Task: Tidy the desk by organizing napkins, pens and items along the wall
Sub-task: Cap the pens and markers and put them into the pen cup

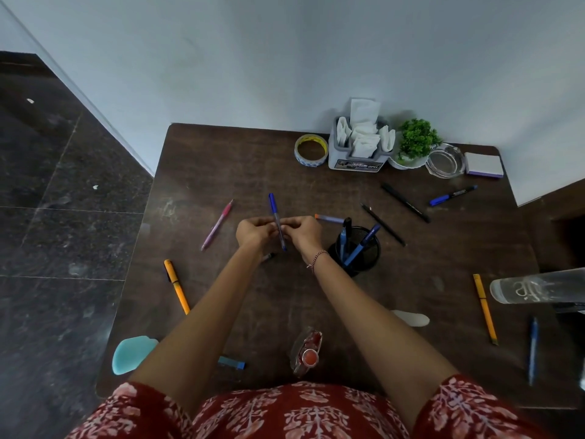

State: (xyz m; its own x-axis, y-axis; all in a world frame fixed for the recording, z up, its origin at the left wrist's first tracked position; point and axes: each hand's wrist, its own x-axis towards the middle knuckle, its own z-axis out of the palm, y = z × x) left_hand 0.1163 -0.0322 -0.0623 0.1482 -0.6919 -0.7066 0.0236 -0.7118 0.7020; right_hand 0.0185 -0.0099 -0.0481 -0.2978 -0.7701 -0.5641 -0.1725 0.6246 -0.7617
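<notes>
- L hand [253, 231] + R hand [304, 231]: fingertips meet, both pinch one blue pen [275, 210] above the desk [221, 166]. Pen's far end points to the wall.
- Just R of R hand: black mesh pen cup [368, 259], blue pens standing in it.
- L of L hand: pink pen [218, 224]. Nearer the body, orange pen [176, 285]. Both lie flat.
- Far beyond R hand, at the wall: tape roll [311, 150], napkin holder [357, 161] w/ white napkins [364, 131], small plant [416, 139].
- R of the cup: two black pens [405, 202], loose.
</notes>
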